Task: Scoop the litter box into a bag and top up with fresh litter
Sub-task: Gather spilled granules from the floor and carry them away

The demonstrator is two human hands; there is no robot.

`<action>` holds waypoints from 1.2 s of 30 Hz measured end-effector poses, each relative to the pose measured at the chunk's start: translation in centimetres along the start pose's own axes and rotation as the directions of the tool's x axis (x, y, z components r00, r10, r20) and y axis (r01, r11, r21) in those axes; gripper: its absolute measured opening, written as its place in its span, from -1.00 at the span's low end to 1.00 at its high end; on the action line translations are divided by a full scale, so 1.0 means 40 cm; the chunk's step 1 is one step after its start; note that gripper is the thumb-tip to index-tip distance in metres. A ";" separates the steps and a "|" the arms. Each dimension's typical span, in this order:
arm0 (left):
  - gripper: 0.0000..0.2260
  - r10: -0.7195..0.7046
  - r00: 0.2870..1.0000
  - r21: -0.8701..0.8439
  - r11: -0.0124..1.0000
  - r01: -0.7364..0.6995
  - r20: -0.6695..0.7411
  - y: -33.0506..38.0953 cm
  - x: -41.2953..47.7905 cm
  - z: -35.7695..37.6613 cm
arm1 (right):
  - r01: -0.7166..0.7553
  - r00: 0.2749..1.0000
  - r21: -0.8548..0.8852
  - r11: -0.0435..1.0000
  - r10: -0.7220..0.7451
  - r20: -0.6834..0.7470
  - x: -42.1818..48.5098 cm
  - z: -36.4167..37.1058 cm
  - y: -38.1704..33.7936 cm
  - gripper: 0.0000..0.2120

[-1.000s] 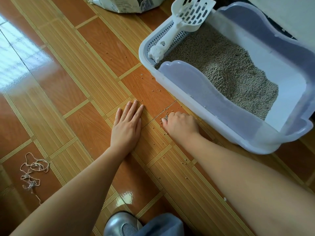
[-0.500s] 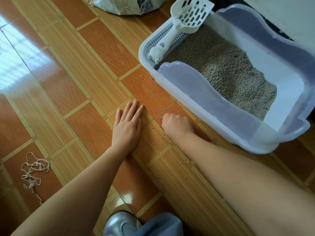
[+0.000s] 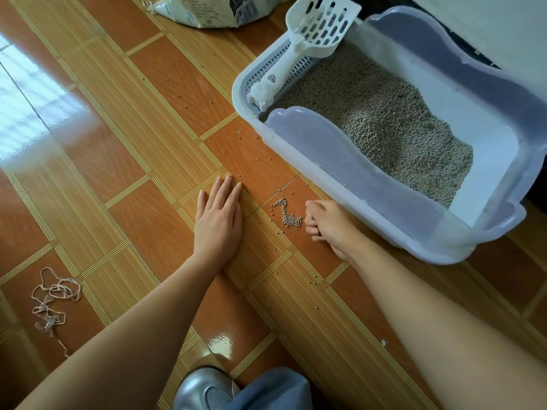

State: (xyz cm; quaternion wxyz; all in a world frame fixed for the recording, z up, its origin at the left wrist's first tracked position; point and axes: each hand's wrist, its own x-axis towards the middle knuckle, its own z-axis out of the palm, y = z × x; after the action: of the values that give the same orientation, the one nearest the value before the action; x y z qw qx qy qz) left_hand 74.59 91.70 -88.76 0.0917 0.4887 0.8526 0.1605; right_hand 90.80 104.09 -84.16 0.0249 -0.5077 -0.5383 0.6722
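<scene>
A white litter box (image 3: 349, 199) with translucent walls stands on the tiled floor at the right, holding grey litter (image 3: 384, 125). A white slotted scoop (image 3: 310, 39) rests on its grated far-left corner. A small pile of spilled litter pellets (image 3: 288, 216) lies on the floor beside the box. My right hand (image 3: 328, 226) sits just right of that pile, fingers curled shut, its side on the floor. My left hand (image 3: 219, 220) lies flat on the tiles to the pile's left, fingers straight and together.
A white litter bag (image 3: 213, 10) stands at the top edge. A tangle of string (image 3: 53, 300) lies at the lower left. Stray pellets dot the tiles near the box. A silver shoe (image 3: 201, 389) and a blue trouser leg (image 3: 266, 392) show at the bottom.
My right hand has slid right and back toward me, uncovering a gathered pile of pellets. My left hand has stayed flat in place.
</scene>
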 end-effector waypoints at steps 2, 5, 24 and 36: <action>-0.51 0.011 1.000 -0.005 1.000 -0.011 0.012 0.010 -0.002 0.001 | -0.116 0.991 0.310 0.944 0.087 0.105 -0.012 -0.022 0.003 -0.66; -0.50 0.064 0.997 0.010 0.998 -0.065 0.050 0.029 -0.005 0.006 | -0.229 0.960 0.491 0.841 0.112 0.256 -0.027 -0.043 0.008 -0.67; -0.52 0.426 0.881 -0.104 0.905 -0.413 0.205 0.119 -0.045 0.033 | -0.297 0.938 0.772 0.562 0.022 0.345 -0.044 -0.061 0.049 -0.66; -0.52 0.332 0.942 0.371 0.882 -0.292 -0.050 0.166 0.006 0.058 | -0.275 0.955 0.779 0.563 0.064 0.290 -0.047 -0.075 0.061 -0.70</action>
State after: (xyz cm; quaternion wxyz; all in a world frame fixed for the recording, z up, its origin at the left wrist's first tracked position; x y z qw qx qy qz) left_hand 80.52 95.45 -88.52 -0.0740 0.6183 0.7813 0.0422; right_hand 95.08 104.07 -84.48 0.1271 -0.4082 -0.1184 0.8962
